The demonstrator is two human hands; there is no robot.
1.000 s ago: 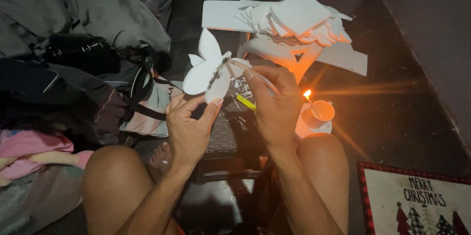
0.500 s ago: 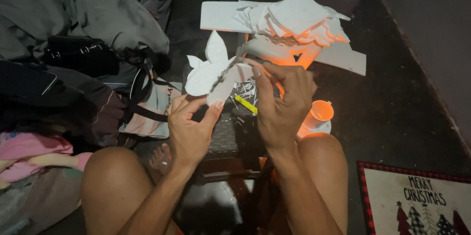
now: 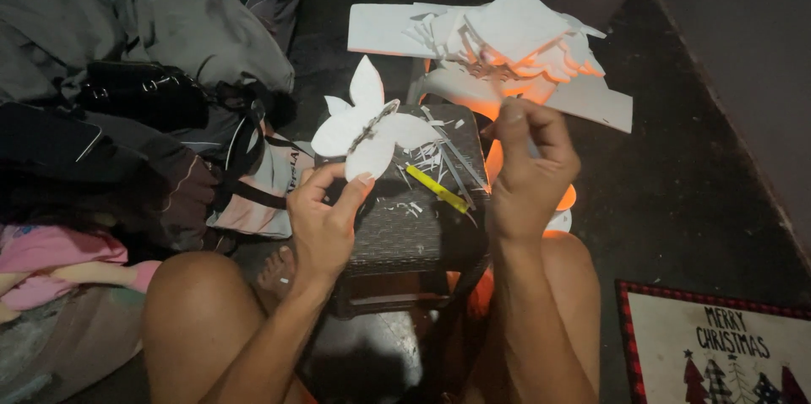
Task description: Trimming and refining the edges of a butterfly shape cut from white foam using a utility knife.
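Note:
My left hand [image 3: 325, 222] pinches the lower lobe of a white flower-shaped foam cutout [image 3: 367, 124] and holds it upright above a small dark woven stool [image 3: 405, 227]. Off to the right, my right hand [image 3: 528, 172] is raised with its fingertips pressed together; something thin may be between them, but I cannot make it out. A yellow-handled cutter [image 3: 438, 189] lies on the stool top among white offcuts [image 3: 439, 159]. My bare knees frame the stool.
A pile of white foam sheets and cut shapes [image 3: 498, 41] lies beyond the stool, lit orange by a small lamp [image 3: 559, 206] behind my right hand. Bags and grey cloth [image 3: 144, 75] crowd the left. A holiday doormat [image 3: 718, 345] lies at lower right.
My right hand has let go of the cutout and drawn away to the right. The left hand alone now holds the cutout, a little lower and more upright.

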